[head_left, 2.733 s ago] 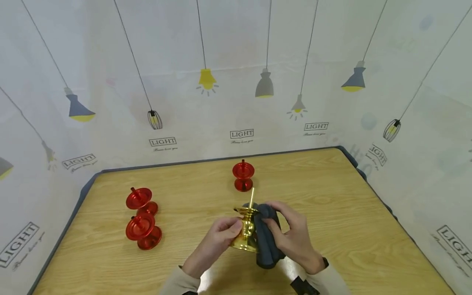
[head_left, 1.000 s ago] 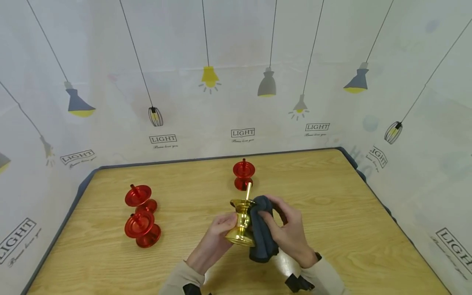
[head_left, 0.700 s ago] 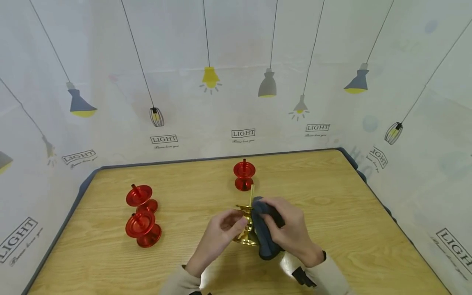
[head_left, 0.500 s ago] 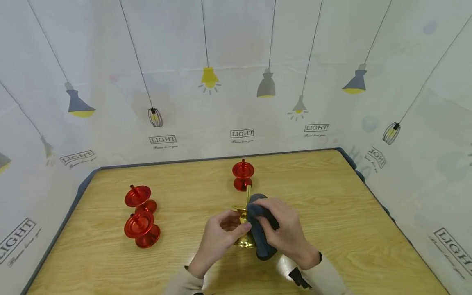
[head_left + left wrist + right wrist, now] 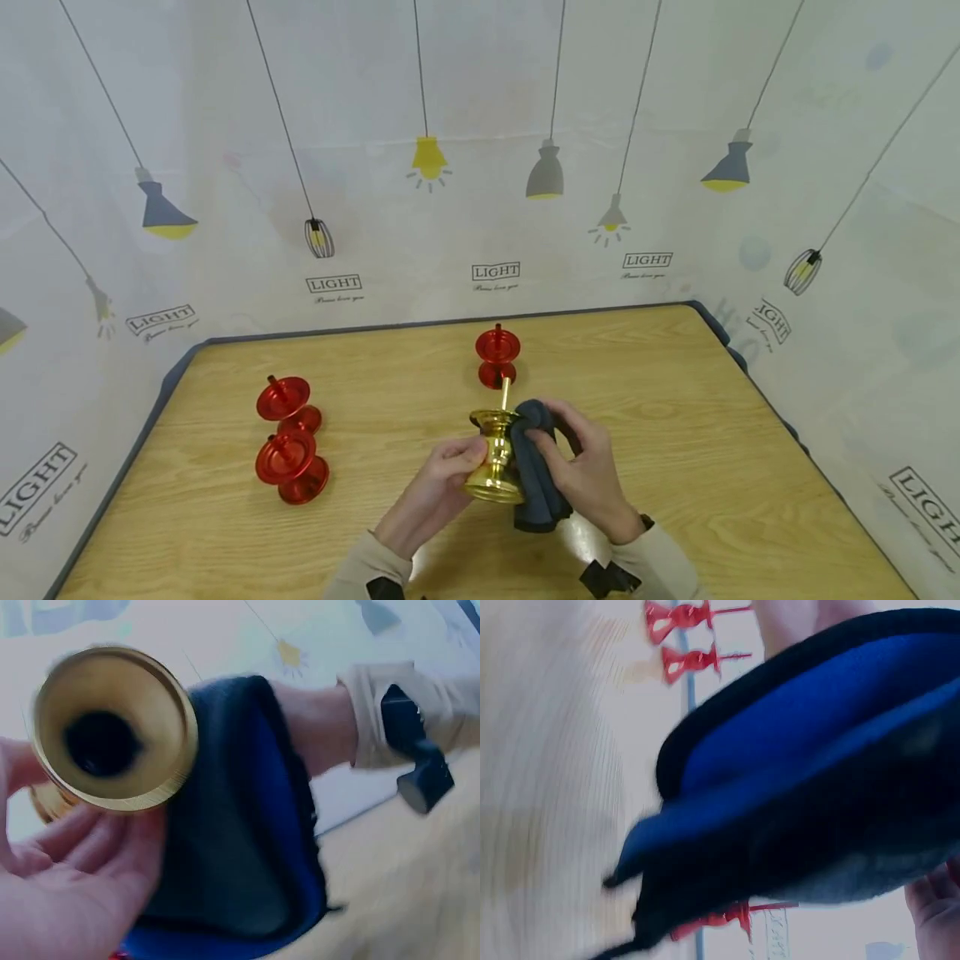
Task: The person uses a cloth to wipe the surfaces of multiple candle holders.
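Observation:
A gold candle holder (image 5: 495,454) with a thin spike is held just above the wooden table (image 5: 675,433), near its front middle. My left hand (image 5: 442,492) grips its stem and base from the left. My right hand (image 5: 585,467) holds a dark blue cloth (image 5: 534,479) against the holder's right side. In the left wrist view the holder's hollow gold base (image 5: 112,727) faces the camera, with the cloth (image 5: 232,847) beside it. The right wrist view is filled by the blurred cloth (image 5: 817,810).
Two red candle holders (image 5: 288,437) stand close together at the left of the table. A third red one (image 5: 497,357) stands behind the gold holder. A lamp-printed sheet (image 5: 480,167) walls in the table on three sides.
The gold holder has been turned and shifted in my hands. The cloth slid from its top rim back down along its right side. The red holders have not moved.

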`<state>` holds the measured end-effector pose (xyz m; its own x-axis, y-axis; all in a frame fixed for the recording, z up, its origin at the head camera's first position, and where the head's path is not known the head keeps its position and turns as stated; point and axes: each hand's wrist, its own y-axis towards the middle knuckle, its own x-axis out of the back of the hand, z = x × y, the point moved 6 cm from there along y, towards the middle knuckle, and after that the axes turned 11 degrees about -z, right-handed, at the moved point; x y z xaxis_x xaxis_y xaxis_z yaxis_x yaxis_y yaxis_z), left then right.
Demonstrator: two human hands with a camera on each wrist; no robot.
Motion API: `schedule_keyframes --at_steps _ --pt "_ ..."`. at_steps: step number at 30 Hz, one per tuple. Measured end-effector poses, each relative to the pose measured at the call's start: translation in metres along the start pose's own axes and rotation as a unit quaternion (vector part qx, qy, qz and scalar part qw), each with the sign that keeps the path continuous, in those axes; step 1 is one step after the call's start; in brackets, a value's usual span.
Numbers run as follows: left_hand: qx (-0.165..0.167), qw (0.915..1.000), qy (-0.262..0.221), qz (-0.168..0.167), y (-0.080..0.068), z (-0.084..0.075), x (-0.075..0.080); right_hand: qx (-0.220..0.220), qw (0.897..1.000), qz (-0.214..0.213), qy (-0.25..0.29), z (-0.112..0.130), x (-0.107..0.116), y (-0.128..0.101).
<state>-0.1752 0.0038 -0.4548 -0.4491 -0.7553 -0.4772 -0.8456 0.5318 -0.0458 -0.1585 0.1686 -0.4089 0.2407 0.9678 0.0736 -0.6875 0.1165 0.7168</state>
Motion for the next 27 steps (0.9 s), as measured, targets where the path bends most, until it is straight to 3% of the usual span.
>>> schedule_keyframes --at_steps 3,7,8,10,13,17,20,22,25,27 --pt "-0.005 0.9935 0.095 -0.062 -0.001 -0.005 0.002 0.054 0.997 0.004 -0.055 0.005 0.002 0.002" --pt "-0.037 0.9587 0.228 -0.166 -0.003 -0.013 0.003 0.136 0.984 0.019 -0.117 0.015 0.002 0.007" --pt "-0.045 0.9506 0.246 -0.184 -0.003 -0.015 0.002 0.151 0.98 0.023 -0.127 0.018 0.001 0.008" --pt "-0.057 0.9425 0.26 -0.202 -0.002 -0.016 0.0 0.165 0.976 0.031 -0.141 0.021 -0.001 0.009" --pt "-0.06 0.9431 0.254 -0.207 0.0 -0.013 0.0 0.175 0.974 0.029 -0.139 0.023 -0.002 0.008" --pt "-0.033 0.962 0.203 -0.18 0.003 -0.006 0.005 0.162 0.981 0.016 -0.108 0.022 0.0 0.004" --pt "-0.008 0.9859 0.116 -0.12 0.004 0.0 0.006 0.113 0.992 0.005 -0.063 0.016 0.002 0.003" --pt "0.001 0.9964 0.052 -0.067 0.003 0.003 0.003 0.059 0.998 -0.005 -0.025 0.011 0.003 0.003" --pt "0.01 0.9989 -0.041 0.019 0.003 0.004 -0.003 -0.019 0.999 -0.023 0.02 0.004 0.003 0.001" --pt "0.015 0.9961 -0.068 0.054 0.003 0.004 -0.005 -0.04 0.998 -0.028 0.025 0.003 0.002 0.001"
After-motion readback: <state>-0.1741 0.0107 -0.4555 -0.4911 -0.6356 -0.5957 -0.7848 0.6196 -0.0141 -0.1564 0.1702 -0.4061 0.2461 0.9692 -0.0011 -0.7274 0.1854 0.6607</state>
